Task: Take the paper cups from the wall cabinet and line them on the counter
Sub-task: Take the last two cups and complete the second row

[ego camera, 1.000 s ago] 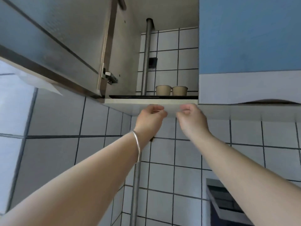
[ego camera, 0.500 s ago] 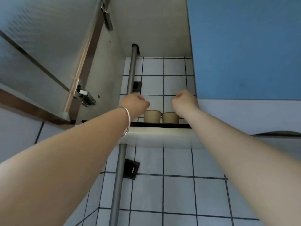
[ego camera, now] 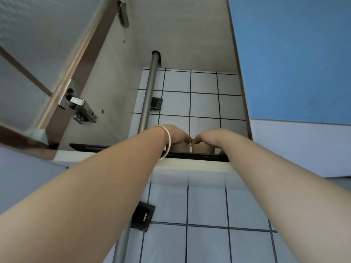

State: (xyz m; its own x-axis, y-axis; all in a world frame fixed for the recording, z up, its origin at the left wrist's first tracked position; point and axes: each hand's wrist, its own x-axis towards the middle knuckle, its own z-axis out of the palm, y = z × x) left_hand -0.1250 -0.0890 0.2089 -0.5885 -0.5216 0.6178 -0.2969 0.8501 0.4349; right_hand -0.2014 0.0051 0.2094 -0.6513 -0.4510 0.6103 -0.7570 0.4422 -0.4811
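Note:
Two beige paper cups stand side by side on the black-edged shelf of the open wall cabinet. My left hand, with a silver bangle on the wrist, is curled over the top of the left paper cup. My right hand is curled the same way over the right paper cup. The thumbs almost meet between the two cups. Both cups still rest on the shelf, and only their lower walls show below my fingers. The rims are hidden.
The cabinet door stands swung open on the left, with its metal hinge close to my left forearm. A grey pipe runs up the cabinet's back left. A closed blue door borders the right. Tiled wall lies below.
Both hands rose from under the cabinet's bottom edge into the cabinet and came down onto the tops of the two cups. The view tilted upward.

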